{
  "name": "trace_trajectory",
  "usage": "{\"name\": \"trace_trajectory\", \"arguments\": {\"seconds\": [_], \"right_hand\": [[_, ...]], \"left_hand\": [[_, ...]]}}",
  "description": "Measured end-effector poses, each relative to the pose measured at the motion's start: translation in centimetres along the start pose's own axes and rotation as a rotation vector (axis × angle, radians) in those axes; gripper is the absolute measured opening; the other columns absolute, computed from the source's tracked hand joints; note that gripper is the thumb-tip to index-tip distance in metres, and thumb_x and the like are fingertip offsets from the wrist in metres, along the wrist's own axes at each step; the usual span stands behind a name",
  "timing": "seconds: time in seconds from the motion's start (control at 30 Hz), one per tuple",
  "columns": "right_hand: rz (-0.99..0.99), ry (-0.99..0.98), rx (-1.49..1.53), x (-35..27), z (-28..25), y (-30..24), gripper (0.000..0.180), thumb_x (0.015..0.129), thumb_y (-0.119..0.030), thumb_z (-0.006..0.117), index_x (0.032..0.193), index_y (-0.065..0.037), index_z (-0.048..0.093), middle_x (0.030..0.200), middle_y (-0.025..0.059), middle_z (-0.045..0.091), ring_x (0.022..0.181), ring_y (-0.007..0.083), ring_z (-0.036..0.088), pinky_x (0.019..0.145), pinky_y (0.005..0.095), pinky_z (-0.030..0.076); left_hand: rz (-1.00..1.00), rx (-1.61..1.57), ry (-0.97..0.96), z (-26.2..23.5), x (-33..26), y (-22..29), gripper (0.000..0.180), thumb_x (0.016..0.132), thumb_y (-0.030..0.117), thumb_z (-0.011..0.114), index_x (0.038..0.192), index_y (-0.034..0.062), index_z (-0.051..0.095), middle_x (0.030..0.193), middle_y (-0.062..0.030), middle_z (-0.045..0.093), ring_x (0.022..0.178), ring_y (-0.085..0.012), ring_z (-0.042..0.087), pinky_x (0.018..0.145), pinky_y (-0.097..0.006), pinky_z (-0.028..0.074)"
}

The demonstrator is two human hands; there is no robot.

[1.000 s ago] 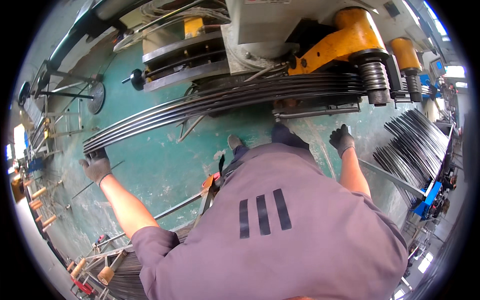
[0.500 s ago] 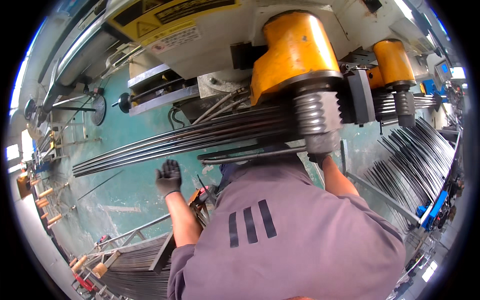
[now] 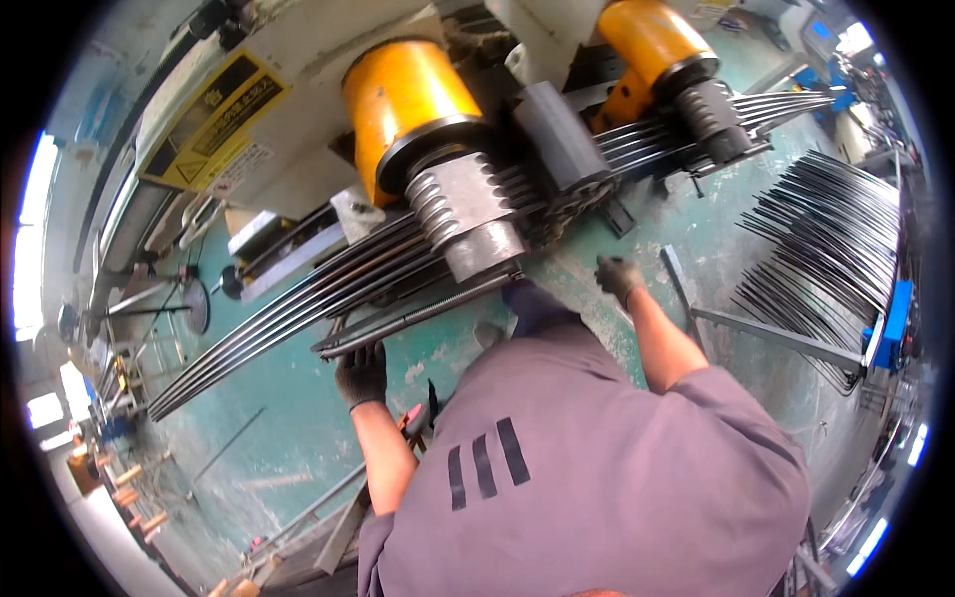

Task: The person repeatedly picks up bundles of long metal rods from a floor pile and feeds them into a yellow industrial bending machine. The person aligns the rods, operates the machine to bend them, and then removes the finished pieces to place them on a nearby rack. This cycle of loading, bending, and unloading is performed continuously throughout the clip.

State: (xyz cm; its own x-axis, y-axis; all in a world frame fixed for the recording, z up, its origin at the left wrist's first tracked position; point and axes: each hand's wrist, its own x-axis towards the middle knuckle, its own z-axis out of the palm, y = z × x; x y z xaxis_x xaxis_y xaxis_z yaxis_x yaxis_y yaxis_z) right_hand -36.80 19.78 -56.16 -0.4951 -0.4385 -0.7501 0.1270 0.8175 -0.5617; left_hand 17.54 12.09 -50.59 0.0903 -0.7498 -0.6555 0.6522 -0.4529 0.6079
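My left hand (image 3: 361, 377), in a dark glove, is at the left end of a slim ribbed metal bar (image 3: 430, 307). Its fingers curl up around the bar's underside, and the tips are partly hidden. The bar runs up to the right, beneath a ridged steel spindle (image 3: 460, 214) under an orange housing (image 3: 410, 109). My gloved right hand (image 3: 619, 278) hangs in the air right of the spindle, its fingers curled in with nothing visible in them. Several long dark rods (image 3: 298, 313) lie just beyond the bar, passing behind the spindle.
A second orange housing (image 3: 657, 45) with a ridged spindle stands farther right. Many thin rods (image 3: 821, 239) lie on a rack at the right, beside a steel frame rail (image 3: 776, 335). A round dark disc (image 3: 196, 305) stands at the left. One loose rod (image 3: 227, 445) lies on the green floor.
My view has turned, shifting the machine to the left. My left hand, open before, has come up to the bar's left end. My right hand has moved away from the spindle.
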Motion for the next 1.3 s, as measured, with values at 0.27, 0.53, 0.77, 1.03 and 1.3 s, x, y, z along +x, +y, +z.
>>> {"name": "trace_trajectory", "arguments": {"seconds": [0.27,0.53,0.77,1.03,1.3], "right_hand": [[-0.147,-0.008,0.408,-8.2,-1.0,1.1,0.035,0.092,-0.024,0.065,0.114,0.003,0.063,0.089,0.0092,0.069,0.073,0.0179,0.067,0.066,0.0303,0.054],[-0.599,-0.357,1.115,-13.3,-2.2,-15.4,0.039,0.094,-0.027,0.067,0.12,0.002,0.061,0.108,0.0107,0.069,0.096,0.0232,0.067,0.088,0.0349,0.053],[-0.414,-0.58,1.559,-13.3,-0.8,-24.9,0.02,0.094,-0.025,0.067,0.104,-0.008,0.064,0.092,0.0072,0.07,0.083,0.025,0.067,0.08,0.0422,0.056],[-0.347,-0.425,1.681,-11.0,0.7,-26.4,0.012,0.094,-0.015,0.063,0.103,-0.008,0.062,0.084,0.0048,0.066,0.069,0.0248,0.064,0.061,0.0405,0.057],[-0.351,-0.362,1.672,-13.2,-0.2,-26.4,0.018,0.091,-0.013,0.065,0.108,-0.006,0.063,0.092,0.0071,0.068,0.072,0.0263,0.066,0.061,0.0416,0.058]], "left_hand": [[-0.008,-0.323,-0.082,-0.5,0.2,-1.5,0.041,0.102,0.033,0.048,0.132,0.0043,0.052,0.139,-0.016,0.052,0.127,-0.032,0.049,0.109,-0.047,0.039],[0.215,-0.38,-0.149,5.6,-3.6,4.6,0.049,0.102,0.04,0.045,0.125,-0.0031,0.055,0.128,-0.0199,0.059,0.123,-0.0345,0.053,0.111,-0.049,0.037],[0.466,-0.19,-0.064,8.6,-7.1,7.1,0.048,0.102,0.045,0.045,0.103,0.0012,0.064,0.109,-0.015,0.068,0.102,-0.032,0.06,0.099,-0.048,0.046],[0.767,0.254,-0.15,12.9,-10.9,12.1,0.063,0.103,0.053,0.034,0.134,0.002,0.053,0.127,-0.0138,0.063,0.112,-0.0267,0.061,0.098,-0.04,0.046],[1.119,0.309,-0.069,22.7,-16.7,20.4,0.059,0.106,0.042,0.034,0.133,-0.0085,0.049,0.125,-0.0223,0.061,0.118,-0.0333,0.058,0.104,-0.042,0.045]]}}
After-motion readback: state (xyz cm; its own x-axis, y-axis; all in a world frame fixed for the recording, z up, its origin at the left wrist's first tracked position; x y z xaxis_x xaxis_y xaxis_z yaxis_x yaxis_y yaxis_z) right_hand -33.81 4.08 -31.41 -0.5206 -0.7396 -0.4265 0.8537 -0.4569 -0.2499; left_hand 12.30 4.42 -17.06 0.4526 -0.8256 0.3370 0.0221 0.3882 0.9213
